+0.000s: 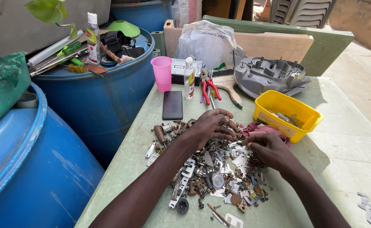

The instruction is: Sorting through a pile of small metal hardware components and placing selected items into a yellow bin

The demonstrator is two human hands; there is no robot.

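Observation:
A heap of small metal parts (pixel 213 177), with screws, brackets and rusty bits, lies spread on the pale green table (pixel 342 156). My left hand (pixel 210 126) rests on the far edge of the heap, fingers curled down among the pieces. My right hand (pixel 268 150) hovers at the heap's right side, fingertips pinched together near a small part; whether it holds one is unclear. A crumpled reddish cloth (pixel 263 128) lies just behind my right hand.
A yellow plastic tub (pixel 287 114) with parts stands right of the hands. Behind are a black phone (pixel 172 104), pink cup (pixel 162 73), white bottle (pixel 188 78), red-handled pliers (pixel 208 86), a brush (pixel 229 86) and a grey moulded housing (pixel 270 76). Blue barrels (pixel 105 93) crowd the left.

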